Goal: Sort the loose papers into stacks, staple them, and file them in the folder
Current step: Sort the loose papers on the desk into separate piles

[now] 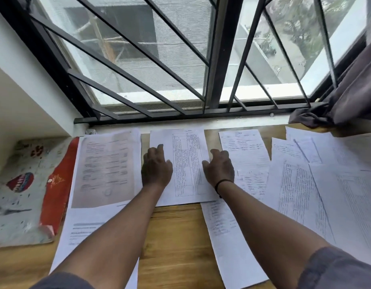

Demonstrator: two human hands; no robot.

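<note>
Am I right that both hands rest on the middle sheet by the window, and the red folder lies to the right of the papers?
Not quite. The head view shows the red folder to the left of the papers. The left hand and right hand do rest on the middle sheet.

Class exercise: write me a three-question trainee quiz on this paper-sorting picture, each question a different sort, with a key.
1. True or false: both hands rest on the middle sheet.
2. The red folder lies to which side of the papers? A) left B) right C) behind
3. Fill in: the right hand wears a dark ____ at the wrist.

Key: 1 true, with the left hand on the sheet's left edge; 2 A; 3 band.
</note>
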